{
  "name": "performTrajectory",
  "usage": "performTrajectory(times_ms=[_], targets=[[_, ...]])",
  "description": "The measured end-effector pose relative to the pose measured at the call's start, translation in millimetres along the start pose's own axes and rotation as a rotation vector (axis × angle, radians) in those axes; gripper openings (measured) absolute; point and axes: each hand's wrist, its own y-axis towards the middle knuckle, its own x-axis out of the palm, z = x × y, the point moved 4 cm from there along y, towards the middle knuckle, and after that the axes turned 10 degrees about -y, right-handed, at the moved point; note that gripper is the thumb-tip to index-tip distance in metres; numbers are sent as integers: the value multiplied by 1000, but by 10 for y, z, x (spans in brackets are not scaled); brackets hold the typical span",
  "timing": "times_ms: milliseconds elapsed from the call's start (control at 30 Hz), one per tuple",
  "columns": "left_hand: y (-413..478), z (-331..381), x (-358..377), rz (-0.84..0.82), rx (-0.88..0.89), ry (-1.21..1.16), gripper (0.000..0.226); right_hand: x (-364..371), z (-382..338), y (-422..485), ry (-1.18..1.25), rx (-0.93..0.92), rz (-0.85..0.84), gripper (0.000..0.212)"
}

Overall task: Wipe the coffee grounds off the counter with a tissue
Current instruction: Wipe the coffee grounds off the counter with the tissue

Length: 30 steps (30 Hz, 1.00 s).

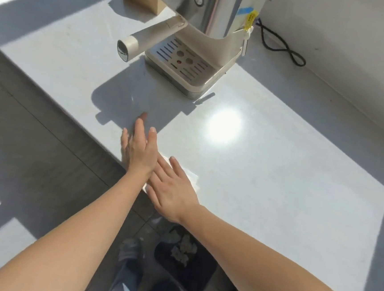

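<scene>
The pale table (276, 176) fills most of the view, with an espresso machine (194, 52) standing at its far side and a dark bin (185, 267) of crumpled paper on the floor below the near edge. The left hand (139, 150) hovers edge-on, fingers straight and together, gripping nothing. The right hand (173, 190) lies flat, fingers spread, pressing the tissue (192, 178) against the table's near edge. Thin and limp, the tissue likely tears easily; a flat palm suits it. No grounds are discernible
</scene>
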Motion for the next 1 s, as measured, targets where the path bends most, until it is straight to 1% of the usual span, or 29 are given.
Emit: performTrajectory(times_ms=[100, 200, 300, 433, 533, 633, 733, 833, 933, 1000], targets=[[-90, 53, 60, -28, 138, 166, 45, 87, -29, -457, -51, -34, 1, 58], [-239, 68, 171, -26, 192, 343, 44, 198, 136, -933, -17, 9, -2, 61], [-388, 62, 330, -92, 268, 580, 52, 270, 514, -1406, 18, 218, -28, 61], [-403, 14, 399, -113, 268, 760, 57, 276, 1248, -1731, 147, 610, -26, 59], [-388, 14, 411, -120, 265, 802, 60, 258, 1828, -1609, 172, 850, -2, 60], [-374, 24, 407, -125, 261, 817, 62, 182, 2318, -1180, 171, 979, 40, 59], [-369, 23, 419, -135, 247, 829, 61, 76, 2682, -541, 172, 1007, 69, 59], [-355, 10, 428, -135, 233, 842, 60, -32, 2853, 127, 171, 966, 95, 60], [-352, 14, 429, -130, 223, 838, 56, -94, 2754, 580, 175, 869, 107, 60], [-342, 31, 418, -125, 209, 810, 58, -118, 2495, 734, 172, 769, 116, 60]])
